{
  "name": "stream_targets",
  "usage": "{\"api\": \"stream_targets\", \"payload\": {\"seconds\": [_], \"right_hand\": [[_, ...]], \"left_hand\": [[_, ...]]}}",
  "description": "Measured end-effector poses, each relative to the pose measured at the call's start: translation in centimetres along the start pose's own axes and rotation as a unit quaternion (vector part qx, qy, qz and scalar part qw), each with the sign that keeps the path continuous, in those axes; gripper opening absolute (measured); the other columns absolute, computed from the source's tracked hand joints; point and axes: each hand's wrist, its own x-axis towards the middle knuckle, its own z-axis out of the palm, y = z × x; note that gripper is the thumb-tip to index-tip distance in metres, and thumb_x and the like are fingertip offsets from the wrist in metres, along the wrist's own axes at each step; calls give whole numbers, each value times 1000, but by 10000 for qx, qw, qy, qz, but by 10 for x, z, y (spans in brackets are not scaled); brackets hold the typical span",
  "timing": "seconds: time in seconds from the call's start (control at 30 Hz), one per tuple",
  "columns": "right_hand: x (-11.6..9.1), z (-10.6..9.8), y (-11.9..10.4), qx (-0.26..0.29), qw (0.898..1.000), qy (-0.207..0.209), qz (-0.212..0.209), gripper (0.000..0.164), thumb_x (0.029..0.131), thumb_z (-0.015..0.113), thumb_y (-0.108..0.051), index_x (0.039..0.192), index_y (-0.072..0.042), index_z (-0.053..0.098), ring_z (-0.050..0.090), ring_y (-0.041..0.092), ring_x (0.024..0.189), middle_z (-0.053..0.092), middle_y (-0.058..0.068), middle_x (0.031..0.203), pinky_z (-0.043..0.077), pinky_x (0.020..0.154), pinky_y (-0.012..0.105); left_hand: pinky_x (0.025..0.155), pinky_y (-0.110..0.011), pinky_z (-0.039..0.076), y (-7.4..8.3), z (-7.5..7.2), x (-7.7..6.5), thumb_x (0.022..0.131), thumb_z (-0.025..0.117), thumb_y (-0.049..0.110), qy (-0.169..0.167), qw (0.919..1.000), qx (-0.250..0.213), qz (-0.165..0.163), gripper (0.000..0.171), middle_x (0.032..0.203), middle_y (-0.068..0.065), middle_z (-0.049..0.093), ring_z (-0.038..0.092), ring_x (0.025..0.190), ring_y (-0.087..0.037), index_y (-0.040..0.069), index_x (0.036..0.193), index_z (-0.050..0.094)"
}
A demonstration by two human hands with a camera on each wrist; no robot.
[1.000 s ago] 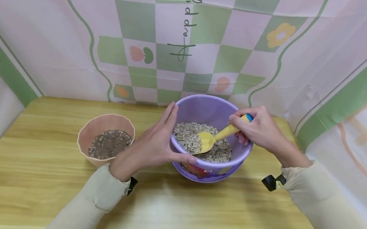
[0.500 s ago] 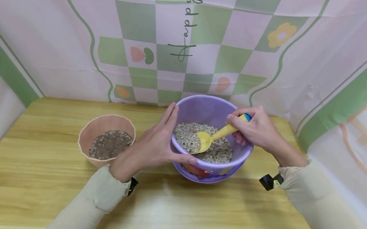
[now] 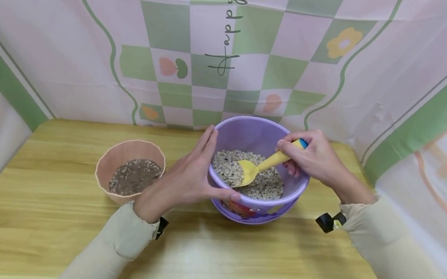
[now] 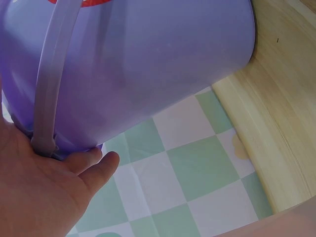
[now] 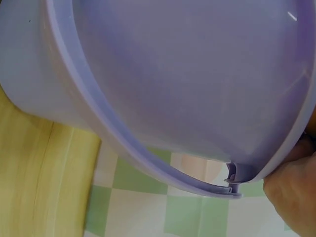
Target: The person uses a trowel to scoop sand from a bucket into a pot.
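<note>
My right hand (image 3: 317,157) grips the handle of a yellow toy shovel (image 3: 275,161) with a blue end. The shovel's blade sits in pale, coarse grains (image 3: 226,162) inside a purple bucket (image 3: 269,126). At the bucket's left side my left hand (image 3: 184,177) rests with fairly straight fingers, the thumb along the front rim. In the left wrist view the left hand (image 4: 39,187) touches the bucket (image 4: 148,64) near its handle joint. The right wrist view has the bucket's wall (image 5: 187,74) and only part of the right hand (image 5: 294,192).
A pink, faceted pot (image 3: 104,166) stands to the left, with dark, wet-looking grainy matter (image 3: 133,177) in it. Behind the wooden table (image 3: 189,267) hangs a checked green and white cloth (image 3: 254,35). A handle (image 4: 52,74) hangs down outside the bucket.
The shovel has shifted slightly left in the grains within the bucket. Both hands stay in nearly the same place.
</note>
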Motion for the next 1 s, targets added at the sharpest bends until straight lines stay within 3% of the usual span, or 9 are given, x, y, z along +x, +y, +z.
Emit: {"api": "stream_targets", "payload": {"seconds": [0.2,0.43,0.57,1.0], "right_hand": [[1,0,0,43,10000,-21,-24,28,98,64,-16,96,10,72,57,19,40,63,16,55,50,37,33],[1,0,3,227,9997,4,-6,28,98,64,-15,95,12,71,58,19,40,62,18,55,51,37,33],[1,0,3,265,9996,-12,-24,27,99,63,-15,93,10,72,59,19,42,63,18,56,51,38,34],[3,1,4,459,9989,-10,-7,30,99,62,-15,97,13,70,60,20,44,64,25,62,52,40,33]], "left_hand": [[106,-49,41,-1,0,-1,59,63,90,-9,10000,4,0,140,164,3,-18,29,145,-36,29,155,-17],[107,-49,41,-1,0,0,59,65,89,24,10000,3,54,142,164,3,-17,29,145,-35,22,159,-12],[107,-48,41,-1,0,-1,59,65,89,15,10000,-20,55,141,164,3,-17,28,145,-35,27,156,-16],[110,-48,36,-1,1,-1,60,63,90,1,10000,-19,32,139,164,3,-19,23,147,-34,28,154,-18]]}}
